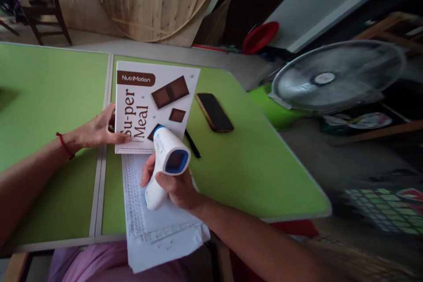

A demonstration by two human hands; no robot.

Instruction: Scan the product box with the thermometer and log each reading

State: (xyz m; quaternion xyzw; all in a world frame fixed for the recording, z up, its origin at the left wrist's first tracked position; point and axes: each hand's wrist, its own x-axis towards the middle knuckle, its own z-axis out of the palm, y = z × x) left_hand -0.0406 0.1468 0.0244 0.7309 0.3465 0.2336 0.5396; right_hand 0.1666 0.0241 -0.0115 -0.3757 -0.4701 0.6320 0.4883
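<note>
The left hand grips a "NutriMotion" "Su-per Meal" box; nearby, the right hand grasps an infrared thermometer, with handwritten sheets beneath that hand.

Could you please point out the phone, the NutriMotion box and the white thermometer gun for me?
Phone [215, 113], head view: its dark screen.
NutriMotion box [156, 112], head view: its white printed front.
White thermometer gun [163, 152], head view: its body, beside the display.
</note>
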